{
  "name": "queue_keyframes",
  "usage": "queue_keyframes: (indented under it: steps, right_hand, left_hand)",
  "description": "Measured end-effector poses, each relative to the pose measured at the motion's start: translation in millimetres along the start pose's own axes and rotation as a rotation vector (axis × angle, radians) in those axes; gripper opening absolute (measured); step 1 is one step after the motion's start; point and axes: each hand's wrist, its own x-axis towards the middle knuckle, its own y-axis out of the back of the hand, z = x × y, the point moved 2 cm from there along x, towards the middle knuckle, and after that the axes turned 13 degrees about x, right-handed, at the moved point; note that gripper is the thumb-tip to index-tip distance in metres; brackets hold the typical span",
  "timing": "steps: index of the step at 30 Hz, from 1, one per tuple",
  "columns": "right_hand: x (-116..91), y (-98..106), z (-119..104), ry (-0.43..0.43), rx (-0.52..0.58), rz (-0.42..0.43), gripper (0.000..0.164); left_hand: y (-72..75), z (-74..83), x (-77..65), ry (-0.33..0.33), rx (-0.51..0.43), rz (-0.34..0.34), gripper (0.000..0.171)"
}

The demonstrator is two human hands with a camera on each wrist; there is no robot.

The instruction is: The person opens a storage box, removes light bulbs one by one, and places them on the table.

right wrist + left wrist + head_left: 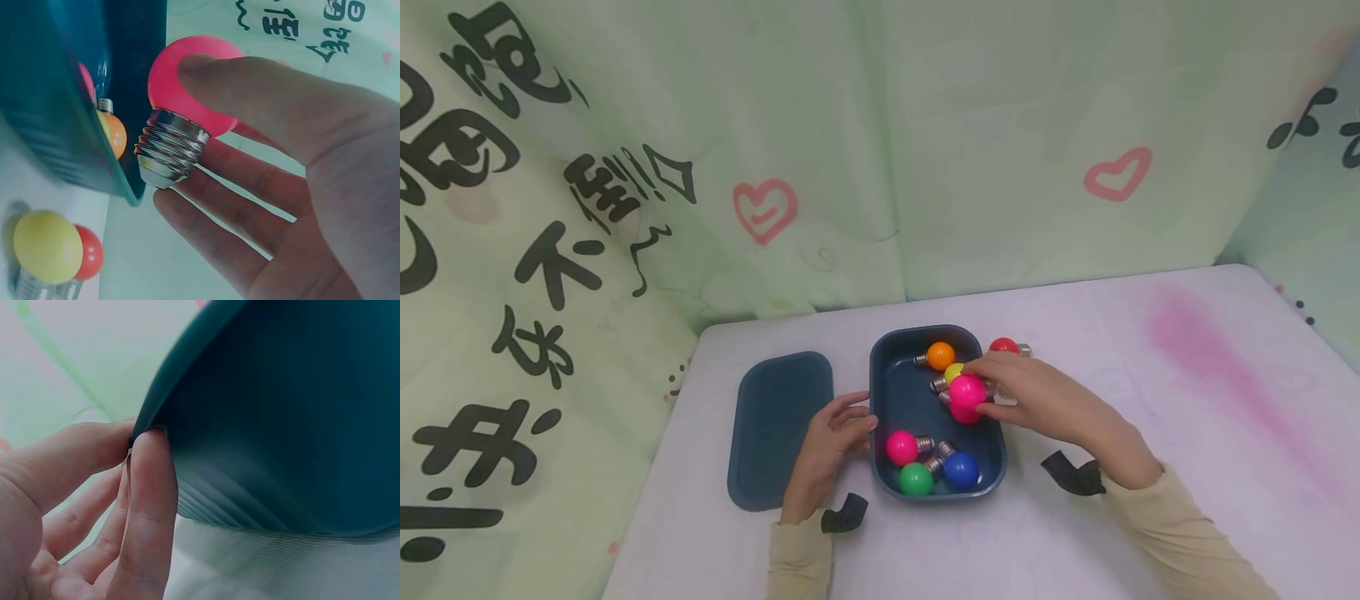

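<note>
A dark blue box stands on the table with several coloured light bulbs in it. My left hand is at its left side; in the left wrist view the thumb and a finger pinch the box rim. Over the right part of the box, my right hand holds a pink light bulb by its round globe, metal screw base downward. Beneath it in the head view another pink bulb partly shows. Near it lie a yellow bulb and an orange bulb.
Toward the box's near end lie a pink bulb, a green bulb and a blue bulb. Outside, right of the box, are a red bulb and a yellow bulb. A flat dark blue lid lies to the left.
</note>
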Motion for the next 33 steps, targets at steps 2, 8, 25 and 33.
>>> queue_keyframes:
  steps: [2, 8, 25, 33]
  right_hand:
    - [-4, 3, 1, -0.007, 0.003, 0.009, 0.049]
    - [-14, 8, 5, -0.013, -0.009, 0.038, 0.048]
    - [-31, 14, 24, -0.035, -0.031, 0.063, 0.051]
    - [-38, 12, 35, -0.054, -0.051, 0.068, 0.045]
  left_hand:
    - [0.1, -0.1, 0.0, -0.005, -0.006, -0.003, 0.050]
    - [0.5, 0.3, -1.1, -0.007, -0.006, -0.005, 0.050]
    - [0.1, 0.1, 1.0, -0.014, -0.008, -0.004, 0.048]
    - [-0.1, 0.5, 0.5, -0.007, -0.001, -0.005, 0.048]
